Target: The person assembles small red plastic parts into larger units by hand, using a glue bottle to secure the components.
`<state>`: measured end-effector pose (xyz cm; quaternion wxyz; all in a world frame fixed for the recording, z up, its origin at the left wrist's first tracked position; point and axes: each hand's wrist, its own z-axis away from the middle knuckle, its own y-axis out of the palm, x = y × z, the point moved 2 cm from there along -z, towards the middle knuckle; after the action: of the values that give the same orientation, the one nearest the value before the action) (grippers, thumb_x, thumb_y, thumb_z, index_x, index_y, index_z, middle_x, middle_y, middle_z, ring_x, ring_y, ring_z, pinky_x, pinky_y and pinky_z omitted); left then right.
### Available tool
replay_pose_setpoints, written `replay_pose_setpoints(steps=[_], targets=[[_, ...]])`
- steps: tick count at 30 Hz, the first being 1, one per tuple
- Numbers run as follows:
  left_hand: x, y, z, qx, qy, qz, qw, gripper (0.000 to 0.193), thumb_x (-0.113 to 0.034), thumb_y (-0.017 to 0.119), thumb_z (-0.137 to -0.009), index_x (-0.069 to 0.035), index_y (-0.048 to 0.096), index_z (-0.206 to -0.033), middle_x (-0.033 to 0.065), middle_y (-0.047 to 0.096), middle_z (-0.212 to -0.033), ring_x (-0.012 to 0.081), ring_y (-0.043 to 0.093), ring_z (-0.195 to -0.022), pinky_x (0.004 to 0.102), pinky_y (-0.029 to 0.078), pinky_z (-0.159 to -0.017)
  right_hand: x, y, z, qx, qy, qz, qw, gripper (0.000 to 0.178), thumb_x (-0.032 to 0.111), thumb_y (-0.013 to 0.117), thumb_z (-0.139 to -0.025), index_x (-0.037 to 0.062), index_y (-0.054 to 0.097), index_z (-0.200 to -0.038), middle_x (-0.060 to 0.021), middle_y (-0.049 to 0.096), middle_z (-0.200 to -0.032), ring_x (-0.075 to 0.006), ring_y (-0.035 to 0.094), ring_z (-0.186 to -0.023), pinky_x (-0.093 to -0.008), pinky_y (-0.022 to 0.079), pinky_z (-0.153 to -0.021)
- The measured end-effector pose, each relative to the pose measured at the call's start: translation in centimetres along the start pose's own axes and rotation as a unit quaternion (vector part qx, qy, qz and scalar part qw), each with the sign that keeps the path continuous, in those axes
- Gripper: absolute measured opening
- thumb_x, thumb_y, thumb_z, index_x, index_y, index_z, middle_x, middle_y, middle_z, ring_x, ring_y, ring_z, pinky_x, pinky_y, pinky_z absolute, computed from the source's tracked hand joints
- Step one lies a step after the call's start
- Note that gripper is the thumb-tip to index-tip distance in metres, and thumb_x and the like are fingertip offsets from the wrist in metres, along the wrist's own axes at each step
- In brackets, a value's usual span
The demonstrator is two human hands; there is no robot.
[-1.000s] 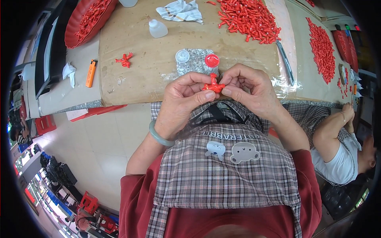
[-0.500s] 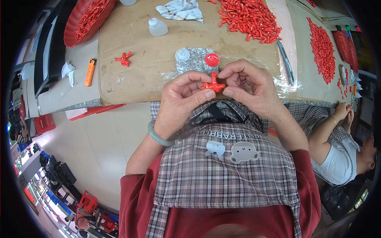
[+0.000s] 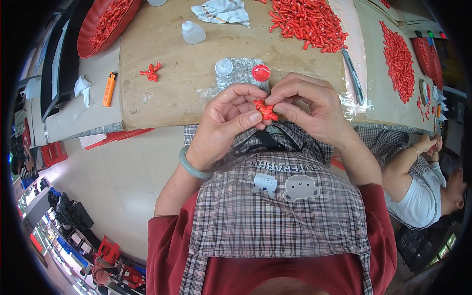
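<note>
A small glossy red plastic figure (image 3: 266, 111) is held between my two hands, just above the table's front edge. My left hand (image 3: 227, 114) pinches its left side between thumb and fingers. From the other side, the closed thumb and fingertips of my right hand (image 3: 314, 104) grip it too, covering part of it. Just beyond my fingers, a speckled grey stone slab (image 3: 240, 73) carries a white round cap (image 3: 224, 67) and a small round dish of red liquid (image 3: 261, 73). Another red figure (image 3: 151, 72) lies on the brown table covering to the left.
A big pile of red pieces (image 3: 307, 24) lies at the back right, beside a grey box cutter (image 3: 352, 76). Left are a red basin (image 3: 86, 42) and an orange lighter (image 3: 109, 89). A squeeze bottle (image 3: 193, 33) and cloth (image 3: 222, 12) stand behind. A co-worker (image 3: 410, 177) sits at right.
The red figure has been turned between my fingers, so its upright part no longer points away from me. My right hand has come closer to the left and now grips the figure.
</note>
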<state>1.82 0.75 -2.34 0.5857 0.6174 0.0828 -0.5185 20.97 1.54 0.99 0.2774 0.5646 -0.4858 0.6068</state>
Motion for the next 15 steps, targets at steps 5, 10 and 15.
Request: replay_pose_setpoints(steps=[5,10,15], targets=[[0.33,-0.42,-0.14,-0.008,0.010,0.003,1.000,0.031,-0.001,0.065,-0.091,0.002,0.055,-0.120,0.0075,0.065,-0.098,0.0138,0.065,-0.092,0.0257,0.053,-0.082,0.23,0.30,0.00,-0.044,-0.074,0.077,0.993,0.015,-0.003,0.069,-0.081,0.0027,0.067,-0.095,-0.0063,0.066,-0.087,-0.0157,0.066,-0.075,-0.0261,0.053,-0.063],[0.15,-0.57,0.03,0.000,0.019,-0.016,1.000,0.031,0.002,0.066,-0.089,0.003,0.057,-0.119,0.0081,0.066,-0.100,0.0145,0.065,-0.095,0.0264,0.054,-0.086,0.24,0.19,0.14,-0.026,-0.029,0.067,0.997,0.015,0.000,0.069,-0.080,0.0035,0.065,-0.095,-0.0056,0.065,-0.083,-0.0147,0.065,-0.071,-0.0248,0.051,-0.059],[-0.36,-0.15,-0.07,-0.006,0.060,-0.072,0.996,0.031,0.006,0.067,-0.087,0.005,0.061,-0.118,0.0093,0.066,-0.102,0.0151,0.066,-0.097,0.0263,0.055,-0.088,0.16,0.25,0.25,-0.018,-0.021,0.081,0.996,0.014,0.001,0.069,-0.080,0.0036,0.064,-0.093,-0.0046,0.064,-0.079,-0.0136,0.063,-0.066,-0.0251,0.049,-0.056]])
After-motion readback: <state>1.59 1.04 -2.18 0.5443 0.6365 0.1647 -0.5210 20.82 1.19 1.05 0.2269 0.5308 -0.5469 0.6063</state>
